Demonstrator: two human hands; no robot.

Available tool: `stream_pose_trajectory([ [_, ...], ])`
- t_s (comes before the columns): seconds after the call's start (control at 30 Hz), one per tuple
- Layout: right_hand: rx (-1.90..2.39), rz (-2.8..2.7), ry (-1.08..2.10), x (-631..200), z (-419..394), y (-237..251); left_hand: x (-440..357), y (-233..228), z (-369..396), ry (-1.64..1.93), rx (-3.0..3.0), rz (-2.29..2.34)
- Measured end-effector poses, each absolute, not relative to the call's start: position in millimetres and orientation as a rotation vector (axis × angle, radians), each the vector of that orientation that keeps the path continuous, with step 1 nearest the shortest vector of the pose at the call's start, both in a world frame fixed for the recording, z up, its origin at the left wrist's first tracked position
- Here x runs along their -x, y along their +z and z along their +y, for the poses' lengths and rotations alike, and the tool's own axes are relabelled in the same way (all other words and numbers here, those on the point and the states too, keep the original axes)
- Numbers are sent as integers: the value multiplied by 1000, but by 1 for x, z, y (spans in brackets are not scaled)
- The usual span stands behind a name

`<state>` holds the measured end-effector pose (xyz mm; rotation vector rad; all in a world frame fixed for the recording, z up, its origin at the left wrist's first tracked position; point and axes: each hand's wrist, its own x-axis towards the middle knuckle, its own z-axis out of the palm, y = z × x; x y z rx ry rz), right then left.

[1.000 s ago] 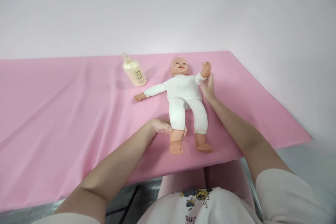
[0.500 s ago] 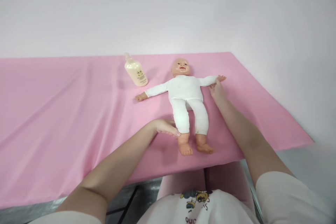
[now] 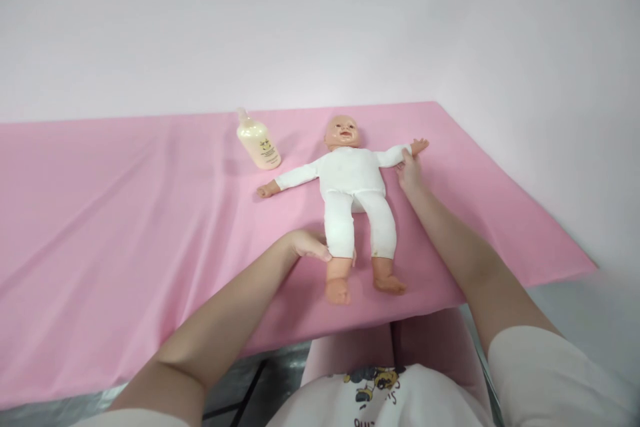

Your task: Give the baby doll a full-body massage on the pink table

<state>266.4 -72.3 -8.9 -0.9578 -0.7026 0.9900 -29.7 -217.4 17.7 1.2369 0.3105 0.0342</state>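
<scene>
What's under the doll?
Pink cloth shows all around the doll. The left hand is partly under one leg, a bit of finger showing on the far side. Anything beneath the torso is covered.

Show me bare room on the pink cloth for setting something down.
Widest: pink cloth left of the bottle. Smaller: between the right hand and the cloth's right edge. Crowded: around the doll, with the left hand at one leg.
</scene>
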Motion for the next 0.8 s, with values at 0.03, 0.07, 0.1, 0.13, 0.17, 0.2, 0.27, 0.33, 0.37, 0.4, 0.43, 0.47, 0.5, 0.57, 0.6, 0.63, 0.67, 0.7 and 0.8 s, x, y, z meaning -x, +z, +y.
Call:
stream_pose_trajectory([
  [0.03,948,-759,952,-264,-76,-6,29,18,-216,21,-1189,239],
  [0.07,936,-817,913,-262,-79,-4,28,17,-215,26,-1128,168],
  [0.1,922,-880,883,-259,-82,-1,27,15,-213,60,-1069,97],
  [0.13,907,-941,858,-255,-84,1,26,14,-211,142,-1017,38],
  [0.17,895,-1005,841,-251,-86,2,26,13,-209,227,-975,3],
  [0.2,885,-1074,833,-247,-89,3,25,12,-208,315,-939,7],
  [0.27,874,-1224,824,-239,-94,4,24,12,-205,469,-871,110],
  [0.33,859,-1437,798,-232,-100,6,21,13,-205,570,-803,261],
  [0.37,845,-1562,770,-229,-104,8,20,14,-206,592,-781,309],
  [0.4,825,-1682,726,-227,-107,9,19,14,-206,595,-770,331],
  [0.43,806,-1777,679,-226,-109,11,18,14,-207,590,-764,339],
  [0.47,792,-1843,635,-225,-111,12,18,14,-207,587,-757,342],
  [0.5,787,-1876,603,-224,-112,14,17,14,-208,589,-748,342],
  [0.57,794,-1891,578,-224,-112,15,17,15,-208,593,-735,349],
  [0.6,796,-1894,573,-224,-112,16,16,15,-208,598,-732,350],
  [0.63,794,-1899,568,-224,-111,16,16,15,-207,600,-733,350],
  [0.67,788,-1907,561,-225,-111,15,16,14,-207,601,-736,349],
  [0.7,781,-1916,551,-225,-111,15,16,14,-207,601,-743,346],
  [0.8,785,-1917,530,-226,-111,13,16,11,-207,584,-762,329],
])
